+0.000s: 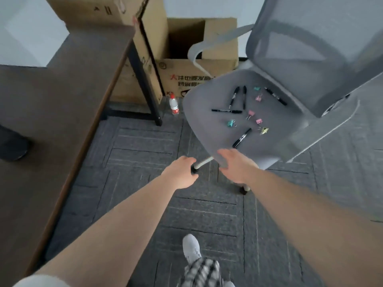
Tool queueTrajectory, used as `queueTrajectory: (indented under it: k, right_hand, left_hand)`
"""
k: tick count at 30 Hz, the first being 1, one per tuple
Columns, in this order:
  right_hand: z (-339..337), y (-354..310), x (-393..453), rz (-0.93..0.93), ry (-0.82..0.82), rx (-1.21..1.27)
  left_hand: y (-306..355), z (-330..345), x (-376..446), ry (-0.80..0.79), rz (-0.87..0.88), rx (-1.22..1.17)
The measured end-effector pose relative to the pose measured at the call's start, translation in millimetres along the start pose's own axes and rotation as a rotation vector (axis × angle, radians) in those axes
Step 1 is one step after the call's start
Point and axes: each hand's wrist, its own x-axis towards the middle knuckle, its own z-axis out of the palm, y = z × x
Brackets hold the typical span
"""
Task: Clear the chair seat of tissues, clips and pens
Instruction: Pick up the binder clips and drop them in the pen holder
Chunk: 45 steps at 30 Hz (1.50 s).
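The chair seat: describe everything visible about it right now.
The chair seat is grey, fabric-looking, with rounded edges, beneath a grey mesh backrest. Five black pens and six small binder clips, pink, teal and yellow, lie scattered on it; no tissues show. The right hand is at its front edge; contact is unclear.

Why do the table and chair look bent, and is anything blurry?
Head view: the wide-angle lens bows the table edge and stretches the chair backrest toward the corners. Both hands are slightly smeared; the pens and clips on the seat are sharper. Light is soft and even, without glare.
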Motion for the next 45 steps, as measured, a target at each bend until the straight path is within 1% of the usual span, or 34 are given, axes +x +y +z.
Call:
queueTrajectory:
  k: [2,5,9,12,14,18,22,25,27,31,34,37,39,41,43,45]
  right_hand:
    - [-18,13,17,0.066,0.040,0.021]
    - [-40,31,40,0.146,0.144,0.097]
    - [-57,52,66,0.235,0.196,0.139]
    - [-61,77,91,0.368,0.196,0.132]
    - [-66,93,110,0.458,0.159,0.112]
    - [-74,127,147,0.547,0.099,0.143]
    - [-75,155,182,0.582,0.084,0.226]
    - [-71,168,197,0.599,0.038,0.248]
    - [-68,171,201,0.607,0.041,0.249]
    - [-65,177,213,0.614,0.090,0.278]
    - [-67,179,219,0.624,0.101,0.331]
    - [-73,179,220,0.616,0.188,0.339]
    - [-77,180,221,0.571,0.258,0.331]
    - [-79,181,225,0.512,0.294,0.349]
    - [-78,181,230,0.501,0.282,0.386]
    - [-74,181,236,0.504,0.251,0.413]
  left_hand:
    - [9,-16,32,-0.005,0.051,0.035]
    - [25,-37,73,0.003,0.123,0.089]
    - [40,-50,125,-0.009,0.183,0.135]
    - [53,-49,170,-0.047,0.231,0.212]
    - [65,-47,198,-0.064,0.242,0.233]
    - [88,-36,246,-0.140,0.216,0.291]
    - [111,-27,293,-0.174,0.209,0.349]
    - [123,-17,317,-0.197,0.181,0.378]
    - [126,-10,327,-0.211,0.190,0.421]
    - [130,-6,342,-0.155,0.231,0.463]
    - [136,-8,348,-0.152,0.244,0.428]
    - [143,-15,354,-0.140,0.273,0.348]
    - [149,-23,359,-0.105,0.306,0.253]
    - [157,-29,366,-0.067,0.361,0.177]
    - [163,-33,374,-0.062,0.426,0.134]
    - [167,-33,382,-0.097,0.473,0.131]
